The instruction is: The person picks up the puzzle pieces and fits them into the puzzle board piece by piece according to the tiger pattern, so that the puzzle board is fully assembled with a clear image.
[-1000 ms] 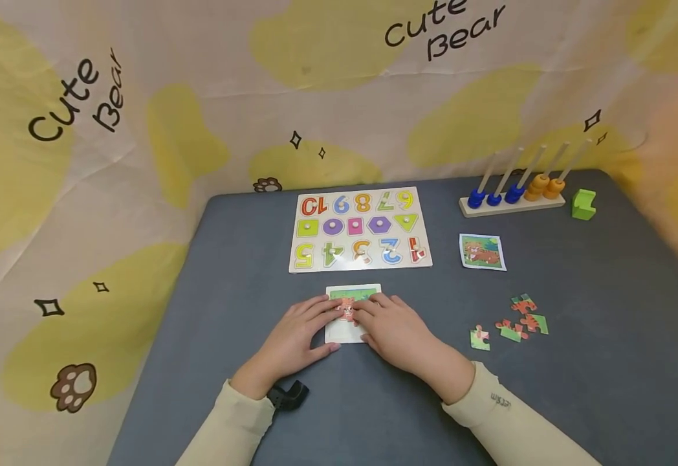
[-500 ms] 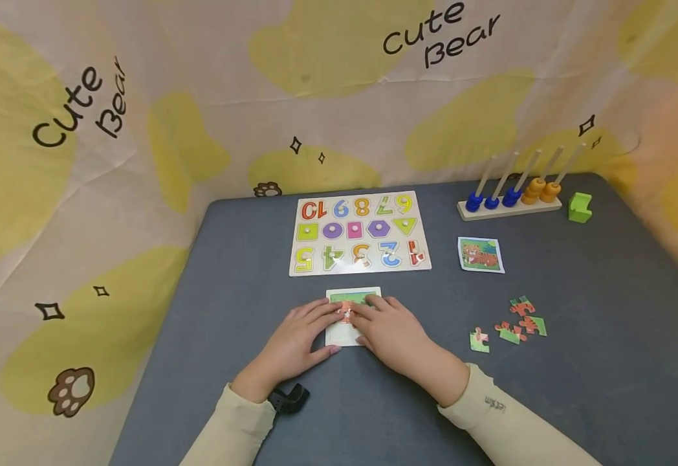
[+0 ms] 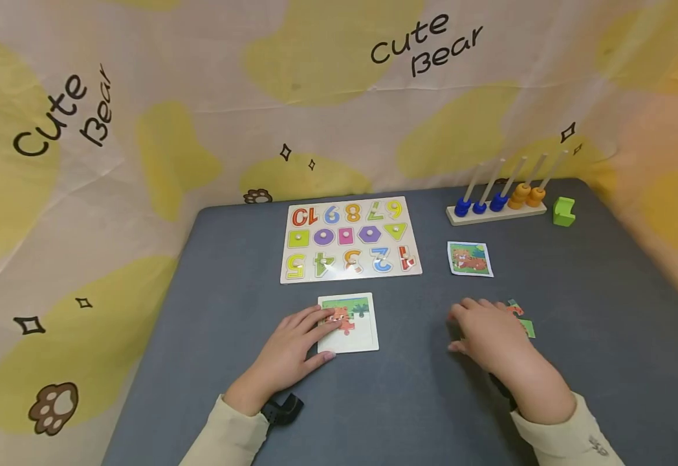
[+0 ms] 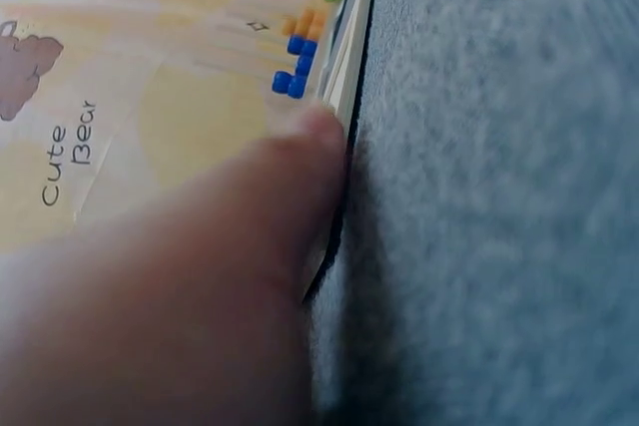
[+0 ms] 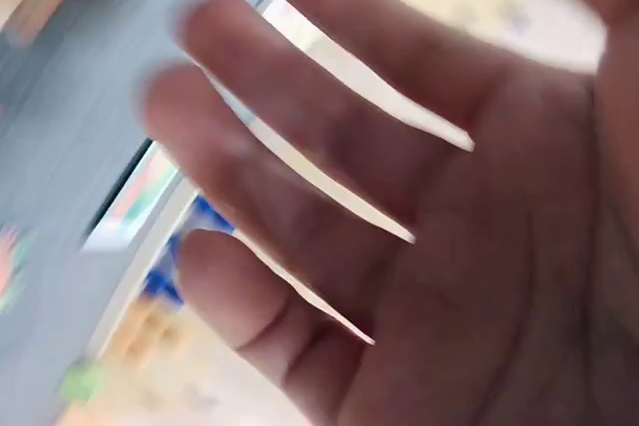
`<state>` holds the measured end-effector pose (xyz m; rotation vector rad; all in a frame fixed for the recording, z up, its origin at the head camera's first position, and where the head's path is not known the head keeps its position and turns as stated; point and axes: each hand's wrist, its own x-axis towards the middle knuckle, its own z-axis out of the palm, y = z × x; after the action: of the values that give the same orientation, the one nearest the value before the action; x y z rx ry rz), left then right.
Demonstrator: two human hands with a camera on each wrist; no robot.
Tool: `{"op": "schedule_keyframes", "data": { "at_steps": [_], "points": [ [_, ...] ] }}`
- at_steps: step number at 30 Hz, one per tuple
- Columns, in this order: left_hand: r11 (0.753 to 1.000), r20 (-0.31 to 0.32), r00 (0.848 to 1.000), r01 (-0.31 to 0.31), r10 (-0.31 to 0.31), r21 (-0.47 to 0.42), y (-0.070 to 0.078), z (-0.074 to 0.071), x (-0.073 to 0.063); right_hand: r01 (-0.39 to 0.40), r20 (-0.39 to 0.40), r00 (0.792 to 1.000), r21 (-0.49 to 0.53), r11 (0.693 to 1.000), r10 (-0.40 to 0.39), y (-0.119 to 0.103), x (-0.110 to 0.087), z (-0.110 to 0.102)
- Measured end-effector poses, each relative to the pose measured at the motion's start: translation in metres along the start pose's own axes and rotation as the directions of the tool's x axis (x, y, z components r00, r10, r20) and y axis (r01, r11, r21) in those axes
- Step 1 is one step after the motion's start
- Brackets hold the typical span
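A white puzzle tray [image 3: 350, 344] lies flat on the dark table, its upper part filled with joined pieces showing a cat-like animal. My left hand [image 3: 292, 346] rests on the tray's left side, fingers extended over the pieces and thumb by the near edge. To the right, my right hand [image 3: 490, 333] hovers over the loose jigsaw pieces [image 3: 527, 328], hiding most of them. In the right wrist view the right hand's fingers [image 5: 290, 117] are spread and slightly bent, with nothing held.
Behind the tray lies a number and shape board [image 3: 350, 241]. A small picture card [image 3: 470, 259] is at right. Farther back stand a bead-peg abacus [image 3: 496, 213] and a green block [image 3: 563, 211]. A printed cloth [image 3: 316, 84] hangs behind the table.
My right hand has left the tray and moved right to the loose pieces. The left hand stays on the tray. The head view has shifted slightly.
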<state>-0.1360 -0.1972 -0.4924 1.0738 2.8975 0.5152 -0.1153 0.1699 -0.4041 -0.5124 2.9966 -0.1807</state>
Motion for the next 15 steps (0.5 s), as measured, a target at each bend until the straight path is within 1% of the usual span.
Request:
{"op": "schedule_keyframes", "data": {
  "at_steps": [1,3,5,6,8,12,15],
  "points": [
    [1.0,0.004,1.0,0.006,-0.006,0.0,0.0,-0.001,0.0,-0.029,0.046,0.999,0.012,1.0,0.028,0.009,-0.004,0.0],
    [1.0,0.006,1.0,0.01,-0.01,0.003,0.001,-0.001,-0.001,-0.077,0.117,0.991,0.087,0.993,0.066,0.023,-0.01,0.004],
    [1.0,0.008,1.0,0.014,-0.014,0.007,0.001,-0.002,-0.001,-0.095,0.142,0.987,0.173,0.98,0.071,0.033,-0.013,0.009],
    [1.0,0.007,1.0,0.014,-0.014,0.008,0.001,-0.002,-0.001,-0.102,0.145,0.987,0.207,0.973,0.073,0.036,-0.013,0.012],
    [1.0,0.004,1.0,0.013,-0.013,0.012,0.0,-0.002,-0.001,-0.101,0.123,0.99,0.265,0.959,0.07,0.04,-0.014,0.016],
    [1.0,0.004,1.0,0.01,-0.01,0.016,-0.001,0.0,0.001,-0.05,0.076,0.997,0.286,0.957,0.029,0.041,-0.013,0.019],
    [1.0,0.008,1.0,0.009,-0.009,0.011,-0.001,0.001,0.001,-0.024,0.066,0.998,0.337,0.941,0.002,0.035,-0.009,0.017]
  ]
}}
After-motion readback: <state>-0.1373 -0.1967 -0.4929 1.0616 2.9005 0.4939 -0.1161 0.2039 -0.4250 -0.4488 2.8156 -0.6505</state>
